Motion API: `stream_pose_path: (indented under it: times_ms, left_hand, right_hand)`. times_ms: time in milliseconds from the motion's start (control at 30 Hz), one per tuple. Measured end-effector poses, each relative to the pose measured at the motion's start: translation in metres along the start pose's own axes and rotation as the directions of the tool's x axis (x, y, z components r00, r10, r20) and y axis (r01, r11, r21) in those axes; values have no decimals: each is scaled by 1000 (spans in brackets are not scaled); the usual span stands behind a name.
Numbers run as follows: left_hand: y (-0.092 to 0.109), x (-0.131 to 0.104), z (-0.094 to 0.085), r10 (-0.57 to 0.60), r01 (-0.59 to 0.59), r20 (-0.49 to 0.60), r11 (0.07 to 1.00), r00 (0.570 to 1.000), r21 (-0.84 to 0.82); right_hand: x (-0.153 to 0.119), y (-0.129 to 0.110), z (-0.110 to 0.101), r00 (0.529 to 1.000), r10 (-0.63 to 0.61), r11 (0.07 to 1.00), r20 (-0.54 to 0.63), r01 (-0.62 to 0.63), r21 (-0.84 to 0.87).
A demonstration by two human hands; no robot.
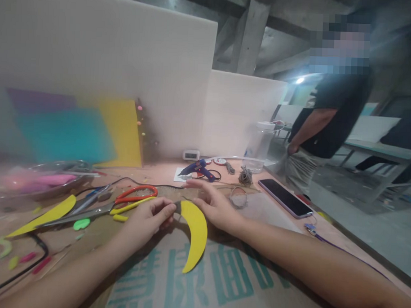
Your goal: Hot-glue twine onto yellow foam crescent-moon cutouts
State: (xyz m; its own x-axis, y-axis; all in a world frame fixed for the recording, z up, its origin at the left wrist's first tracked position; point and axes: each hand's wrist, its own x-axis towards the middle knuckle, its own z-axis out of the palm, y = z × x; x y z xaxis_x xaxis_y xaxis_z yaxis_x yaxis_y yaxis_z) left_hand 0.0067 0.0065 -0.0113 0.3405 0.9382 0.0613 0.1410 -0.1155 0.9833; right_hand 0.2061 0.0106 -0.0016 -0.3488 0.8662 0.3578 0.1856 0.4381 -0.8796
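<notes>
A yellow crescent piece (197, 234) with a dark tip hangs over the printed sheet (231, 271), its point toward me. My left hand (158, 215) pinches it at the dark upper end between thumb and fingers. My right hand (212, 203) is just right of the crescent's top, fingers apart and holding nothing; whether a fingertip touches the piece I cannot tell. Left of my left hand lie red-handled scissors (136, 194) and another yellow cut piece (48, 216). Beyond my hands rests a blue glue gun (198, 168).
A phone (285, 198) lies at the right, with a cable near it. Twine (245, 175), a small digital display (191, 155) and a clear container (259, 147) stand at the back. Coloured sheets (64, 131) lean left. A person (335, 109) stands beyond the table.
</notes>
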Motion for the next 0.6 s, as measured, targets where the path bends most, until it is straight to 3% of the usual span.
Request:
stream_pose_path:
  times_ms: [133, 233, 333, 600]
  left_hand:
    - [3, -1, 0, -23, 23, 24, 999, 999, -28]
    - [5, -2, 0, -31, 31, 20, 999, 999, -21]
    - [5, -1, 1, -50, 50, 5, 997, 999, -64]
    - [-3, -1, -1, -4, 10, 90, 998, 996, -62]
  right_hand:
    - [0, 3, 6, 990, 62, 989, 128, -78, 125]
    - [-1, 1, 7, 989, 138, 990, 44, -140, 30]
    - [1, -1, 5, 990, 139, 988, -25, -140, -69]
    - [4, 0, 4, 995, 96, 981, -25, -98, -166]
